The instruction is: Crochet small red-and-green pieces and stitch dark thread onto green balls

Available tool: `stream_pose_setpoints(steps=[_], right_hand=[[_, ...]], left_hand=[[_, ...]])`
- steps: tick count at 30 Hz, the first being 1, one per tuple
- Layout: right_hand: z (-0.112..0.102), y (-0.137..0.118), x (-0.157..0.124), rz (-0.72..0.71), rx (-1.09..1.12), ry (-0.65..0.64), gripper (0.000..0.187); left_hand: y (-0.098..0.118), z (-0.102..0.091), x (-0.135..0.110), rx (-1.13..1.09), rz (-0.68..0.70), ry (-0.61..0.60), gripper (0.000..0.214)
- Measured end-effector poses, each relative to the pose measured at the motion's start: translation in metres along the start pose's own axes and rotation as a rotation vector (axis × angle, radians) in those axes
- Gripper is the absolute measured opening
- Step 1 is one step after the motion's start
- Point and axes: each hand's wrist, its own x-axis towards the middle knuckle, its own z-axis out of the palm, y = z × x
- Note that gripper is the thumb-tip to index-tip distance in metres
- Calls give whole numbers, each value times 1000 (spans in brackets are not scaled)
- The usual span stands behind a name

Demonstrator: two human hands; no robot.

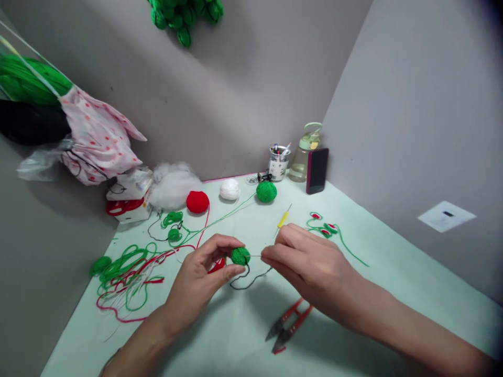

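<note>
My left hand (206, 269) pinches a small round green crochet piece (240, 255) between thumb and fingers. A bit of red (217, 265) shows under its fingers. My right hand (302, 259), to the right, has its fingertips pressed together on a thin, straight needle (255, 256) that reaches to the green piece. Black yarn (245, 287) hangs in a loop from the piece toward the right hand. Below the right hand lie thread snips (288, 324) with orange handles, partly hidden by it. A yellow-handled crochet hook (283, 219) rests just beyond that hand.
Tangled green and red yarn (129, 277) covers the table's left side. Red (197, 201), white (229, 189) and green yarn balls (266, 192) sit behind, near white stuffing (173, 183). A pen cup (278, 165), bottle (301, 159) and phone (317, 170) stand at the back. Small red-green pieces (327, 229) lie right.
</note>
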Motion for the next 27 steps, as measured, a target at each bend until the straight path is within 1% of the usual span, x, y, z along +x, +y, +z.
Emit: stream_pose_setpoints(steps=[4,10,15,17,18,20,22,23,25,27], right_hand=[[0,-1,-1,-11,-9,-12,22],[-5,-3,0,-12,-38,-101,23],[-8,-9,-2,13,-52,-193,26],[-5,-10,-2,21,-52,-191,28],[-3,-11,-2,24,-41,-170,28],[2,-9,0,37,27,-103,27],[4,-7,4,64,158,-32,24],[4,-5,7,88,239,-17,22],[3,-2,13,169,415,-42,19],[1,0,17,281,603,-109,16]], left_hand=[[-3,0,2,42,23,-3,22],[-4,0,-1,98,75,-4,21],[-5,1,0,207,202,12,20],[-6,3,0,228,249,34,18],[-5,3,0,223,254,48,18],[-5,5,0,173,213,78,19],[-3,6,-1,74,120,94,21],[-3,6,-1,15,71,96,22],[-2,6,-1,-103,-3,85,26],[-3,6,0,-196,-37,63,29]])
